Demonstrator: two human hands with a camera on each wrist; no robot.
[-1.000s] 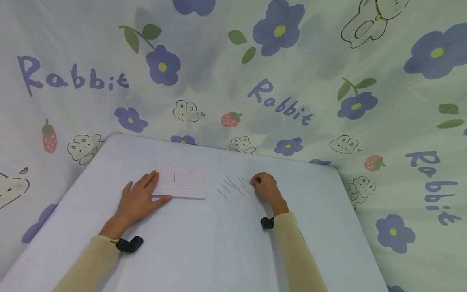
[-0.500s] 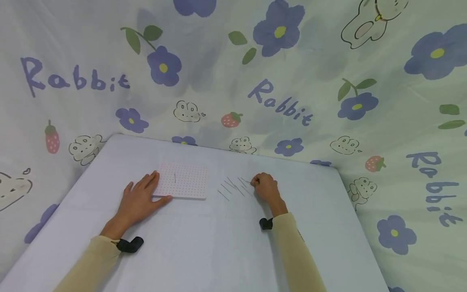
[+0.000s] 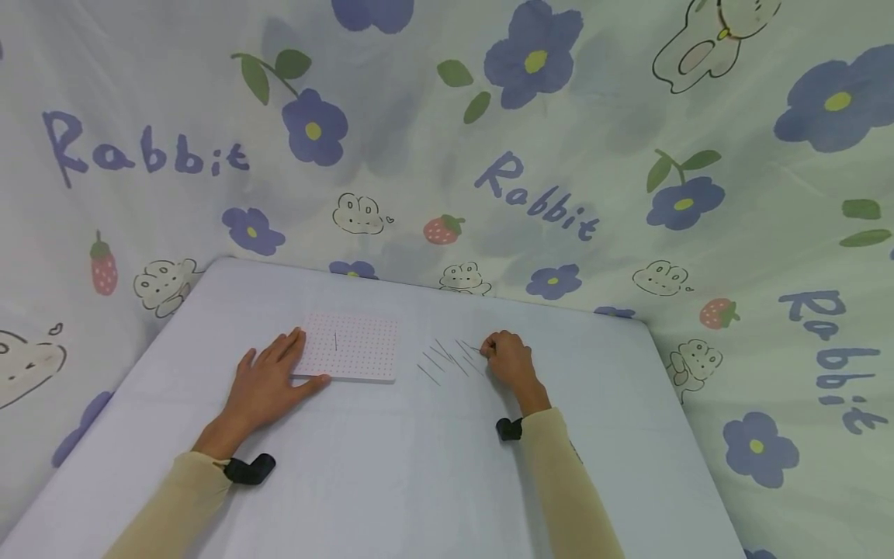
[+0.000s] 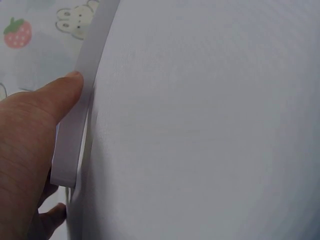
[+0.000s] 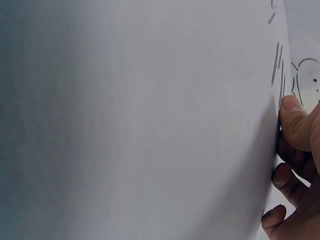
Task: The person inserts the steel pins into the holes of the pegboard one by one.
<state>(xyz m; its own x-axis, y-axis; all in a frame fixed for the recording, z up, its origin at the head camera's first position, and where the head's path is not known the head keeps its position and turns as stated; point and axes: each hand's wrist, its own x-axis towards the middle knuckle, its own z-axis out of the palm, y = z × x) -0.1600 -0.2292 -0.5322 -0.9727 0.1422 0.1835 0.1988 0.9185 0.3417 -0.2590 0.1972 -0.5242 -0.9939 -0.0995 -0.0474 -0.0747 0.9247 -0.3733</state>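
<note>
A white board with rows of small pinkish dots (image 3: 363, 349) lies on the table, and one thin dark stick (image 3: 335, 341) shows on it. My left hand (image 3: 261, 384) rests at its near left corner. The fingers lie extended along the left side; the thumb (image 4: 67, 92) touches the front edge. Farther right, my right hand (image 3: 510, 361) pinches the end of a thin dark stick (image 3: 474, 348) between thumb and fingertips, close to the tabletop. Several similar sticks (image 3: 429, 374) lie slanted between the board and that hand. The right wrist view catches some sticks (image 5: 275, 62) edge-on.
The white table (image 3: 335, 481) has its far edge against a hanging cloth (image 3: 391, 155) printed with flowers, rabbits and strawberries. Both wrists wear a small black device, such as the one on the left wrist (image 3: 250, 469).
</note>
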